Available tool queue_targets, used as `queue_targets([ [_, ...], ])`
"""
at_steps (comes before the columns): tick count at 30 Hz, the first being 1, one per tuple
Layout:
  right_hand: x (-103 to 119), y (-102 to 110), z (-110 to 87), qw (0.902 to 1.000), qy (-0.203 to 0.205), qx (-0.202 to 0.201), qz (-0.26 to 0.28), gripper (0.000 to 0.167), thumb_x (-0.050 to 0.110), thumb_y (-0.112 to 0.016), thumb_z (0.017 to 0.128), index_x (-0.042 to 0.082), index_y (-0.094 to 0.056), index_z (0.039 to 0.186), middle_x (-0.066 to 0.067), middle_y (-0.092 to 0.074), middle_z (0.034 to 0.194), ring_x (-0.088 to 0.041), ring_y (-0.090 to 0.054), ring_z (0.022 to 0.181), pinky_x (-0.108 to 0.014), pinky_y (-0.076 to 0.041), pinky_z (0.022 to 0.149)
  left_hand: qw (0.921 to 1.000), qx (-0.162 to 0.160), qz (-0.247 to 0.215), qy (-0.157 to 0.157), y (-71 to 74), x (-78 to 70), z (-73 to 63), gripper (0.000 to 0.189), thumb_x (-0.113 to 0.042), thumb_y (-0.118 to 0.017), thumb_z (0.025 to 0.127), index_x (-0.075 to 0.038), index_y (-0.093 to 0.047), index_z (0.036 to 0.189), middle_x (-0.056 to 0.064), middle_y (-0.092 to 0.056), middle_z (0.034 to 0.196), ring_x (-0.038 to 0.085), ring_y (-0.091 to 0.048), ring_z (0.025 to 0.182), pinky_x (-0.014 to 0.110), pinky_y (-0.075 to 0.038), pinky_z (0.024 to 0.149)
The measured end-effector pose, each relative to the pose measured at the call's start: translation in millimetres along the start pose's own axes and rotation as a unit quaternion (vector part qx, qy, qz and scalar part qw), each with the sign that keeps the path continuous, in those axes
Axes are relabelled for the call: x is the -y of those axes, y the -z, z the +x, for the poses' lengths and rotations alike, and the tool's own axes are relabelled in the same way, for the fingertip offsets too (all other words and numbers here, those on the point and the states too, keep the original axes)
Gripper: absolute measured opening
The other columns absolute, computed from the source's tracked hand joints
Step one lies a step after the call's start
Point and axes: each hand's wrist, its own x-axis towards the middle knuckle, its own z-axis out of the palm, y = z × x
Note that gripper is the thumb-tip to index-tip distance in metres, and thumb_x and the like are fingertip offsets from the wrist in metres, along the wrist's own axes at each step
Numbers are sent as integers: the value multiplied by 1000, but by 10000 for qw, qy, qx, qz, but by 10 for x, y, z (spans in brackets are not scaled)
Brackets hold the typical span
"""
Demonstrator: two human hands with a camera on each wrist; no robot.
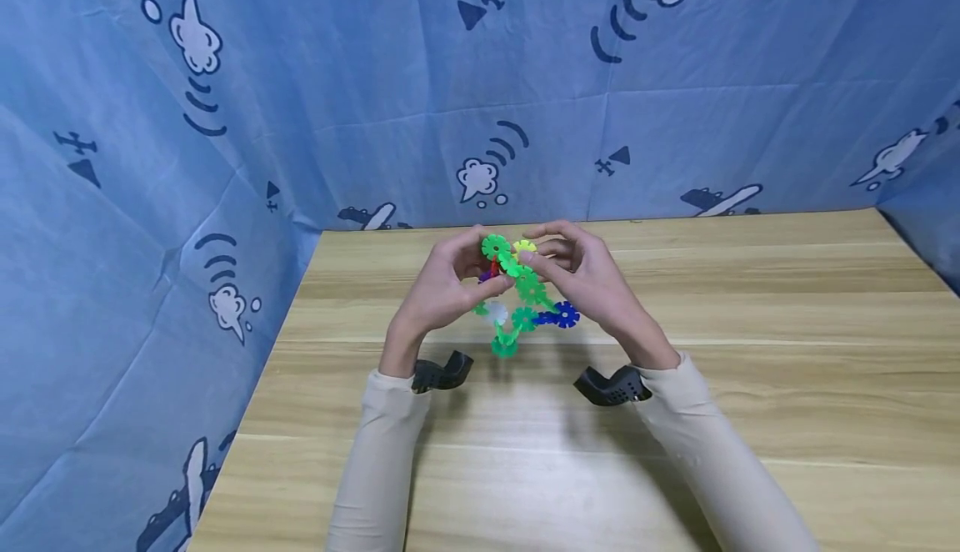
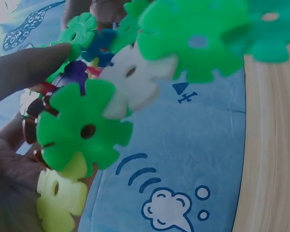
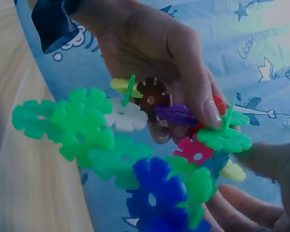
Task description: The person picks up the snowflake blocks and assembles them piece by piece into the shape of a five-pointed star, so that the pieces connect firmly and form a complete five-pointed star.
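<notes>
Both hands hold up a linked structure of plastic snowflake discs (image 1: 529, 287) over the table. My left hand (image 1: 442, 287) grips its left side. In the right wrist view, that hand's thumb (image 3: 203, 104) presses near a purple disc (image 3: 176, 115) and a red one, with a brown disc (image 3: 152, 99) beside them. My right hand (image 1: 596, 281) pinches the upper right part, by the green discs (image 3: 224, 140) and a yellow disc (image 1: 524, 247). Below hang a white disc (image 1: 495, 313), several green ones and blue discs (image 1: 567, 314). Parts of the structure are hidden behind the fingers.
The wood-grain table (image 1: 750, 327) reaches back to a blue patterned cloth (image 1: 540, 118), which also hangs along the left side. A black wrist mount (image 1: 444, 371) sits on the left wrist, another mount (image 1: 611, 386) on the right.
</notes>
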Motion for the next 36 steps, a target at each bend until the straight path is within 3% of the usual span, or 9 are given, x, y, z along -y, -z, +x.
queue_targets([
  [5, -29, -6, 14, 9996, -245, 39, -125, 33, 33, -66, 104, 5, -68, 123, -12, -71, 118, -10, -73, 98, -26, -61, 91, 10000, 22, -46, 78, 1, 0, -5, 37, -4, -79, 91, -2, -65, 125, 13, -69, 108, 21, -71, 91, 35, -64, 88],
  [9, -45, 0, 25, 9996, -282, -81, 55, 30, 28, -63, 106, 1, -64, 120, -12, -70, 115, -7, -72, 96, -25, -61, 92, 9999, -40, -19, 155, 13, 12, -6, 36, -5, -78, 91, -2, -65, 125, 13, -70, 107, 20, -71, 89, 38, -64, 86],
  [23, -89, 29, 54, 9953, 127, -308, 913, 18, 17, -53, 110, 1, -56, 117, 4, -67, 105, -7, -70, 98, -20, -58, 96, 9988, -399, 179, 236, 73, 40, 7, 28, -6, -75, 94, -7, -61, 119, 14, -74, 102, 20, -70, 91, 30, -60, 80],
  [36, -57, 12, 43, 9902, 366, -493, 1253, 14, 15, -54, 109, 3, -56, 114, 2, -66, 106, -4, -71, 101, -20, -58, 97, 9961, -855, 81, 224, 92, 34, 3, 27, -4, -74, 94, -4, -60, 117, 14, -73, 98, 20, -69, 83, 35, -61, 76],
])
